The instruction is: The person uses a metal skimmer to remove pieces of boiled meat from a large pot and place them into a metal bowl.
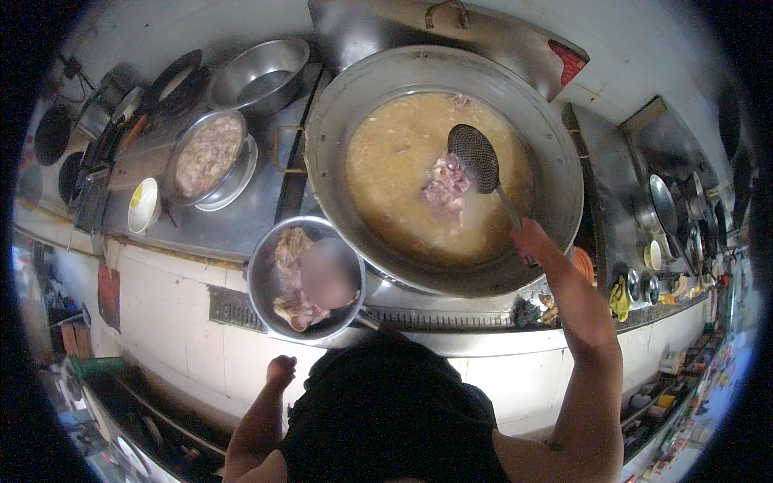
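Note:
My right hand grips the handle of a perforated metal skimmer over a very large metal wok. The skimmer's round head touches or overlaps a clump of raw-looking meat pieces in cloudy yellowish liquid. My left hand hangs low at the left, in front of the counter, its fingers curled and nothing visible in them. Above it, a metal pan with a handle rests at the counter's edge and holds large pieces of meat; part of its contents is blurred.
At the left stand a metal bowl of pale meat pieces, an empty steel basin and a white bowl with yellow contents. Pans, a yellow-green cloth and small bowls lie at the right. A dark scouring pad lies by the wok.

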Motion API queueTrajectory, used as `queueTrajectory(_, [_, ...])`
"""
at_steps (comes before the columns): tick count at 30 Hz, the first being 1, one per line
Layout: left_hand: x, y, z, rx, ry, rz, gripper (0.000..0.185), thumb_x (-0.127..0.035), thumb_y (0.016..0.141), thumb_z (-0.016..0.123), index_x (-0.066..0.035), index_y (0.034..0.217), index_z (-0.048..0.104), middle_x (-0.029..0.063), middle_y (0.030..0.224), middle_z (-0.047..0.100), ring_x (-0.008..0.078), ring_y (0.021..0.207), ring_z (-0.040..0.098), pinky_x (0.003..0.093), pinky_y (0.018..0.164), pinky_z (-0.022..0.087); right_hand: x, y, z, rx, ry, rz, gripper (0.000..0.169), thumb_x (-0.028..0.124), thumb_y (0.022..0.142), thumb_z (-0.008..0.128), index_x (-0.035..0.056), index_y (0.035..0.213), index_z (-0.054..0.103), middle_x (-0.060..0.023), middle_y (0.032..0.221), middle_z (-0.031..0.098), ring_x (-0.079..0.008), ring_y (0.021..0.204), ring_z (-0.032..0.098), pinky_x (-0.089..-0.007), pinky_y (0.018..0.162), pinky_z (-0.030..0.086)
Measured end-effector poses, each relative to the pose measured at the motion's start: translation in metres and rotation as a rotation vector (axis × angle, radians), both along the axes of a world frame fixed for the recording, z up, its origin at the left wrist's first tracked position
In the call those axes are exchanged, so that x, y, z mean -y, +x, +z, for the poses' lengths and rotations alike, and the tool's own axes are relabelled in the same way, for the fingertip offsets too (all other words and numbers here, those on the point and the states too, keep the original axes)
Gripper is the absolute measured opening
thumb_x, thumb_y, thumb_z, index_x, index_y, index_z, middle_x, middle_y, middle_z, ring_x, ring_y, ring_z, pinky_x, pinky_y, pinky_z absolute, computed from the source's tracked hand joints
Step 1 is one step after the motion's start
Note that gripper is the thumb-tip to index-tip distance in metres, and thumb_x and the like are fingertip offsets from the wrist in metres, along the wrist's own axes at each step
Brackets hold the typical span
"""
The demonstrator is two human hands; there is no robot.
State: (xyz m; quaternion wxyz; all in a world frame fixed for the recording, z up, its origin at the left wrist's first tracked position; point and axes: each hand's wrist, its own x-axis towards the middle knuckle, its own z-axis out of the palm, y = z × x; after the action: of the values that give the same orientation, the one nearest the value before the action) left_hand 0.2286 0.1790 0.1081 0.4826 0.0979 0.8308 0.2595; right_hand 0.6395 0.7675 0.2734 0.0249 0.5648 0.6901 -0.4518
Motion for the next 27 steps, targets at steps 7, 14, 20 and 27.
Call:
queueTrajectory(7, [0.022, -0.003, -0.016, -0.257, -0.104, -0.459, 0.019, -0.018, 0.085, 0.054, -0.005, 0.071, 0.056, 0.0089, 0.059, 0.055, 0.0204, 0.048, 0.055, 0.0336, 0.048, 0.048, -0.017, 0.043, -0.019, 0.620, 0.869, 1.104, 0.023, 0.025, 0.064, 0.068, 0.0145, 0.085, 0.066, -0.0085, 0.089, 0.063, -0.0248, 0.088, 0.058, -0.0414, 0.073, 0.046])
queueTrajectory(14, [0.068, -0.038, -0.075, -0.309, 0.141, -0.483, 0.021, -0.021, 0.084, 0.055, -0.004, 0.071, 0.055, 0.0085, 0.060, 0.055, 0.0201, 0.048, 0.053, 0.0329, 0.048, 0.047, -0.024, 0.102, -0.007, 0.886, 0.647, 1.152, 0.018, 0.027, 0.067, 0.065, 0.0144, 0.080, 0.066, -0.0065, 0.080, 0.065, -0.0274, 0.092, 0.059, -0.0397, 0.078, 0.047])
queueTrajectory(20, [0.017, -0.012, -0.019, -0.066, 0.033, -0.198, 0.025, -0.025, 0.085, 0.056, -0.005, 0.072, 0.053, 0.0070, 0.058, 0.053, 0.0166, 0.047, 0.051, 0.0317, 0.043, 0.044, -0.001, 0.092, 0.015, 1.015, 0.629, 1.091, 0.011, 0.025, 0.071, 0.061, 0.0159, 0.075, 0.067, -0.0059, 0.083, 0.065, -0.0268, 0.093, 0.058, -0.0369, 0.077, 0.046])
queueTrajectory(27, [-0.015, -0.010, 0.001, 0.049, 0.045, -0.054, 0.028, -0.028, 0.087, 0.056, -0.005, 0.070, 0.052, 0.0062, 0.056, 0.053, 0.0167, 0.044, 0.051, 0.0310, 0.042, 0.044, -0.015, 0.126, -0.059, 0.170, 0.704, 0.625, 0.015, 0.020, 0.079, 0.060, 0.0065, 0.086, 0.060, -0.0087, 0.065, 0.056, -0.0228, 0.062, 0.057, -0.0363, 0.050, 0.043])
